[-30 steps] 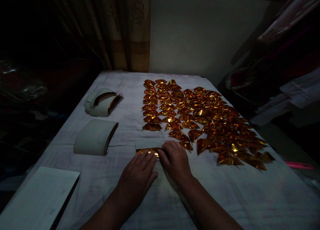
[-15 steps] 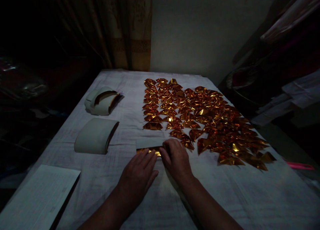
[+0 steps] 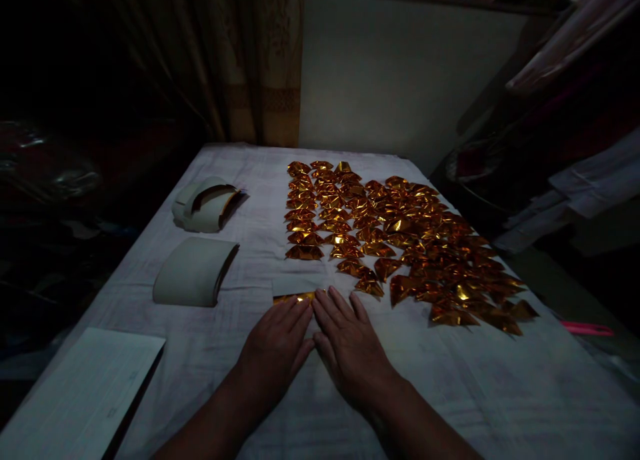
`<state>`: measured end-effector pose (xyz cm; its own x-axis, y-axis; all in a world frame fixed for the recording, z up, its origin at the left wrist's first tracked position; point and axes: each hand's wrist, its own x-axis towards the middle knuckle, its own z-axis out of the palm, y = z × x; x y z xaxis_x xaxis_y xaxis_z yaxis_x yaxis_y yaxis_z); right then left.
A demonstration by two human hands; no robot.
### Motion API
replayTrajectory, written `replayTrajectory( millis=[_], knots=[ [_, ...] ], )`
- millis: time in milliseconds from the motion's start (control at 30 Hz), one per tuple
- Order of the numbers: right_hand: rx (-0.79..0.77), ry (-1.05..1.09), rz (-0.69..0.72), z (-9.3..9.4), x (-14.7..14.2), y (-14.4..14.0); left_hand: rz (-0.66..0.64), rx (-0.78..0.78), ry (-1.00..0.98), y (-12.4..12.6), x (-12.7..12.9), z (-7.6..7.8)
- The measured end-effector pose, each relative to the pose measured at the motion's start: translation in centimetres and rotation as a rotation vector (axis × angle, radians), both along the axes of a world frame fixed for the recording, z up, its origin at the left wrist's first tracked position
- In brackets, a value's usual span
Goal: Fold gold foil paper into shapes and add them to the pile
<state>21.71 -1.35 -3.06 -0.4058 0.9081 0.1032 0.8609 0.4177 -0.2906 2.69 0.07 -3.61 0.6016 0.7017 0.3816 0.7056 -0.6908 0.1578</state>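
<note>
Under my fingertips on the cloth lies a partly folded sheet of gold foil paper (image 3: pixel 295 287), its pale back showing along the far edge and a gold strip nearer me. My left hand (image 3: pixel 277 333) rests flat on its left part, fingers stretched out together. My right hand (image 3: pixel 347 343) lies flat beside it, fingers extended over the right part, which they mostly hide. The two hands nearly touch at the thumbs. Beyond them, many folded gold foil paper ingots (image 3: pixel 340 227) stand in rows and spread in a dense group to the right.
A white cloth (image 3: pixel 260 407) covers the table. On the left sit a curved stack of paper sheets (image 3: pixel 195 273), further curved sheets (image 3: pixel 207 203) behind it, and a flat white box or pad (image 3: pixel 85 387). A pink strip (image 3: pixel 587 328) shows past the right edge; a curtain (image 3: pixel 250 60) hangs behind.
My right hand has flattened from a curled grip at the sheet's right end and now lies with fingers outstretched on it. My left hand stays nearly in place. The view has shifted slightly.
</note>
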Motion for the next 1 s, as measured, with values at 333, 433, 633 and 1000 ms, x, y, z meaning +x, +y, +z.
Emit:
replayTrajectory(
  millis=[333,433,633,1000],
  knots=[
    [0.008,-0.083,-0.023,0.0,0.6,-0.2,0.038,0.004,0.051,-1.0,-3.4,0.1],
    [0.038,-0.089,-0.024,0.3,-0.2,-0.1,0.045,0.008,0.012,-1.1,-3.9,-0.3],
    [0.003,-0.013,0.145,0.8,-2.7,0.2,0.037,0.025,0.039,-0.7,-3.8,-0.3],
    [-0.032,-0.056,-0.033,0.3,0.4,-0.4,0.083,0.063,0.070,-1.0,-5.7,0.9]
  ],
)
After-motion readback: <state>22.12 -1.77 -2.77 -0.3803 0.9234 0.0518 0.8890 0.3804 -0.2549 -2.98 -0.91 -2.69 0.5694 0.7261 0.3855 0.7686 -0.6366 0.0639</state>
